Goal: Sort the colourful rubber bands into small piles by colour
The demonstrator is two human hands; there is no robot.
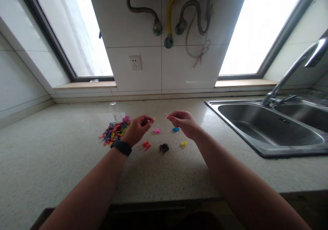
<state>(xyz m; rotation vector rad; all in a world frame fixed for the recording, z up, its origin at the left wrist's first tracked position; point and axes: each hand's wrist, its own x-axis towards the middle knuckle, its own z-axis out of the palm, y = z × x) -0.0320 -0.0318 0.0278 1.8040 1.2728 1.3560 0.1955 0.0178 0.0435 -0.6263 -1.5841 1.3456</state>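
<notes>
My left hand (137,128), with a black band on the wrist, is pinched shut on a tiny yellow rubber band (154,118). My right hand (183,121) is pinched shut on a tiny pink rubber band (165,114). Both hover above the speckled countertop (51,148). Under them lie small sorted clusters of bands: pink (156,131), blue (175,129), red (147,145), black (164,148) and yellow (183,144). A mixed heap of coloured bands (114,132) lies to the left of my left hand.
A clear plastic bag or container (116,113) sits behind the heap. A steel sink (266,127) with a tap (294,69) fills the right. Behind stands a tiled wall with a socket (135,62) and hoses (169,15), between two bright windows.
</notes>
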